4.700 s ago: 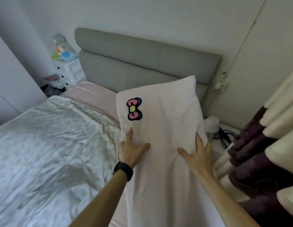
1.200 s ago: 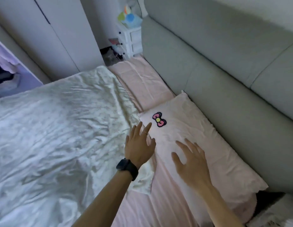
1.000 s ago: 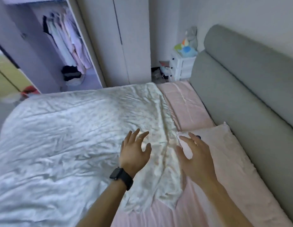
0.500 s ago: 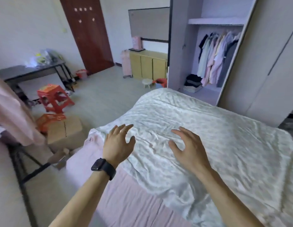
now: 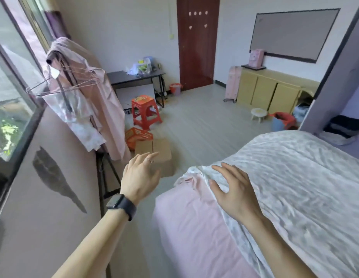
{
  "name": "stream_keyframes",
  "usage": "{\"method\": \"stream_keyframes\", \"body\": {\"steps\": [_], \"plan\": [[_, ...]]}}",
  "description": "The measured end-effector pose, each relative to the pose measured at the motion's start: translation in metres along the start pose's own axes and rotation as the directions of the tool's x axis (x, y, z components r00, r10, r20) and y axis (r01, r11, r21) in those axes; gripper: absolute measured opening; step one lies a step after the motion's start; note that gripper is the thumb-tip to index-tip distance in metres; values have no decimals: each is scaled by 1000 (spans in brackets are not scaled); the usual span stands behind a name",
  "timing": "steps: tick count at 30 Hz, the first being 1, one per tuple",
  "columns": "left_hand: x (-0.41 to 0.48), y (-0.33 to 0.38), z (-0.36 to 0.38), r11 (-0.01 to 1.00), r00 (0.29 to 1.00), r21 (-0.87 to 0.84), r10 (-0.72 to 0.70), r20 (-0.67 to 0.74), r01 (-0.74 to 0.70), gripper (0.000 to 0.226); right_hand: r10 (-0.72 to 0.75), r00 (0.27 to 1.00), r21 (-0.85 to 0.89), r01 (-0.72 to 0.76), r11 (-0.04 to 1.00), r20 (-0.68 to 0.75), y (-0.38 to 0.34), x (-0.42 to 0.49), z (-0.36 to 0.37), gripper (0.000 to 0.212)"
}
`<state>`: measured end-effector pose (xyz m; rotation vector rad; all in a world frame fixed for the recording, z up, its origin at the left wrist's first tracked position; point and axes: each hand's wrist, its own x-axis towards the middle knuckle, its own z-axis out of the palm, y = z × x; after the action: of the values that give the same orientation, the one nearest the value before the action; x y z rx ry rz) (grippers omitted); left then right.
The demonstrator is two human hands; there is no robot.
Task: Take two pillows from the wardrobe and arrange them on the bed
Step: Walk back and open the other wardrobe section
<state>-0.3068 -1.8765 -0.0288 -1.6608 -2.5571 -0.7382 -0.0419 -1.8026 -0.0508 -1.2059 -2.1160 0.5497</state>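
Observation:
The bed (image 5: 196, 227) fills the lower right, with a pink sheet on its near side and a crumpled white quilt (image 5: 299, 189) over the top. No pillow is in view. The open wardrobe (image 5: 343, 77) shows at the right edge, with folded dark clothes (image 5: 345, 125) on its floor. My left hand (image 5: 139, 177), with a black watch on its wrist, hovers over the floor beside the bed with relaxed fingers and holds nothing. My right hand (image 5: 232, 191) hovers with fingers spread above the quilt's corner, also holding nothing.
A clothes rack (image 5: 84, 93) draped with pink garments stands at the left by the window. A cardboard box (image 5: 154, 151), an orange basket (image 5: 137, 136) and a red stool (image 5: 145, 111) sit on the floor ahead. A yellow cabinet (image 5: 275, 91) and a brown door (image 5: 196, 41) lie beyond.
I set the bow pillow down against the headboard, let go of it, then my view swung left from the bed head across the wardrobe to the room. Both hands stay free.

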Motion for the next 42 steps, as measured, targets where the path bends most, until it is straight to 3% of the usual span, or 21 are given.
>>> {"method": "stream_keyframes", "body": {"steps": [13,22,28,33,42], "plan": [[252,-140,33,997,995,-28,80,56,-78,56,42,998,-114,-47,992,-48,-37,242,166,39],[456,-199,69,993,986,1,115,124,-116,55,145,986,-166,-157,974,-78,-33,424,240,39],[596,-225,119,978,963,-85,205,174,-192,51,260,953,-170,-285,943,-154,-17,527,293,41],[693,-198,163,929,897,-194,357,260,-314,49,405,898,-176,-433,884,-171,0,580,310,43],[835,-58,256,756,695,-455,635,338,-470,49,557,712,-156,-665,730,-428,76,665,267,43]]}}
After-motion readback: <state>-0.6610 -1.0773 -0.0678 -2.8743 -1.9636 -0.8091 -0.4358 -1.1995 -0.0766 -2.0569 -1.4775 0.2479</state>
